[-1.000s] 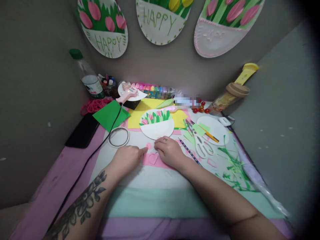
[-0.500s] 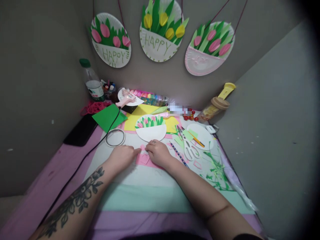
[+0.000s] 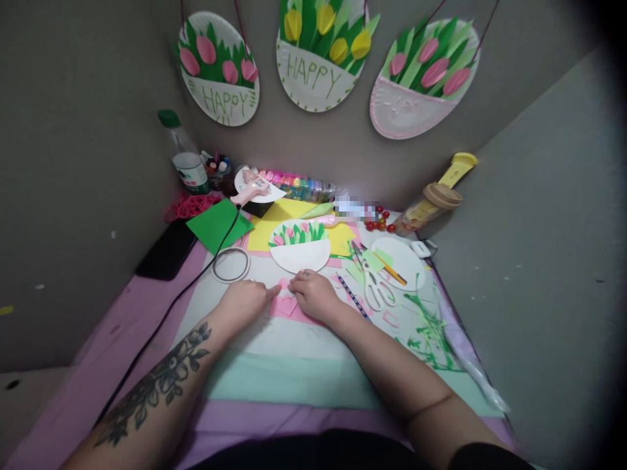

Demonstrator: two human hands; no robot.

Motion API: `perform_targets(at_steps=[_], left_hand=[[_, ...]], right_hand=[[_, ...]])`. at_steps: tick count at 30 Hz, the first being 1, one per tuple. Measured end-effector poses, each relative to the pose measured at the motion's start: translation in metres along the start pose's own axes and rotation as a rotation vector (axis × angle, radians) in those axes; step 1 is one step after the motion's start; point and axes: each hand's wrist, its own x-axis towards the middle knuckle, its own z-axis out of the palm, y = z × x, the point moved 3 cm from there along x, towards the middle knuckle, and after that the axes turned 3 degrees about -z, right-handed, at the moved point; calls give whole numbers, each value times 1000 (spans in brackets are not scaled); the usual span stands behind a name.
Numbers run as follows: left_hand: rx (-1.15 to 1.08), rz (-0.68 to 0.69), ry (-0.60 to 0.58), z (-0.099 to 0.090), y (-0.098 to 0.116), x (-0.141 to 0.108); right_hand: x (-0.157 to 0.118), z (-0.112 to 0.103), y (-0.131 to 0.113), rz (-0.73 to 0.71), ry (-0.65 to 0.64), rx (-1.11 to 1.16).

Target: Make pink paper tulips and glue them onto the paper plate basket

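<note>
Between the fingertips of both hands sits a small pink paper piece (image 3: 283, 283), partly covered by the fingers. My left hand (image 3: 249, 298) is closed, with its index finger reaching to the piece's left edge. From the other side, my right hand (image 3: 314, 295) has its fingers pressed together on the piece's right edge. Under and in front of them lies a pink paper sheet (image 3: 279, 307) with a cut or folded pink shape on it. Just beyond the hands is a half-covered paper plate (image 3: 300, 256) with green paper leaves and pink paper tulips.
White scissors (image 3: 373, 281), a patterned pencil (image 3: 353, 297) and green paper scraps (image 3: 431, 333) lie to the right. At left are a tape roll (image 3: 231, 264), green paper (image 3: 219, 224) and a black cord (image 3: 176, 294) from a pink glue gun (image 3: 251, 193). Decorated plates (image 3: 321, 78) hang behind.
The whole view has shifted, so the scene sits a little further right and higher. Both hands stay at the pink paper piece, with hardly any movement of their own.
</note>
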Motion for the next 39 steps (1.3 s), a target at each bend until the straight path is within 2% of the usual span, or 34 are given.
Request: perform_targets(at_steps=[12, 26, 30, 35, 37, 39], left_hand=[[43, 6, 11, 3, -2, 1], [-6, -14, 5, 2, -3, -3], [-7, -8, 23, 1, -6, -5], [-183, -64, 79, -5, -4, -6], [-276, -87, 81, -5, 0, -6], [-306, -107, 58, -2, 3, -6]], right_hand=[[-1, -1, 2, 6, 10, 47], [-1, -1, 1, 36, -24, 45], [-1, 0, 3, 58, 2, 117], [-5, -16, 4, 140, 150, 295], [-7, -22, -3, 158, 135, 306], [-8, -22, -12, 177, 64, 281]])
